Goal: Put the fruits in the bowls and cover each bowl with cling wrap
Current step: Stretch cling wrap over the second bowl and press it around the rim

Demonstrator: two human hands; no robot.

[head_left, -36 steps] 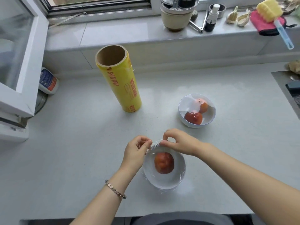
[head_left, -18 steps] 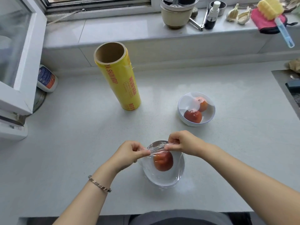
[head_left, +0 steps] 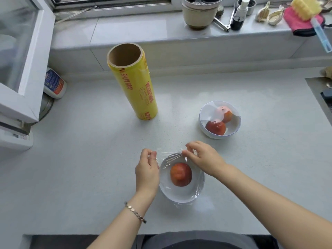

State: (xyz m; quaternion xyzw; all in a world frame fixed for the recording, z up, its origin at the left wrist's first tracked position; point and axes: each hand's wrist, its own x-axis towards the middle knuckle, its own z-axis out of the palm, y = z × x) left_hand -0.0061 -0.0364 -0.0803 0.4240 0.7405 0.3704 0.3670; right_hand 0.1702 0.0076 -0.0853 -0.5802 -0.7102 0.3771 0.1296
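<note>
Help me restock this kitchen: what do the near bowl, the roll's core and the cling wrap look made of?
Near bowl: glossy white, probably glazed ceramic, though hard plastic is possible; soft highlights show. Roll's core: matte brown cardboard, by its look. Cling wrap: thin clear plastic film, wrinkled and shiny at the bowl's far rim.

Pale counter (head_left: 86,159), upright cling-wrap roll (head_left: 136,90), near bowl (head_left: 179,197), far bowl (head_left: 203,131)
</note>
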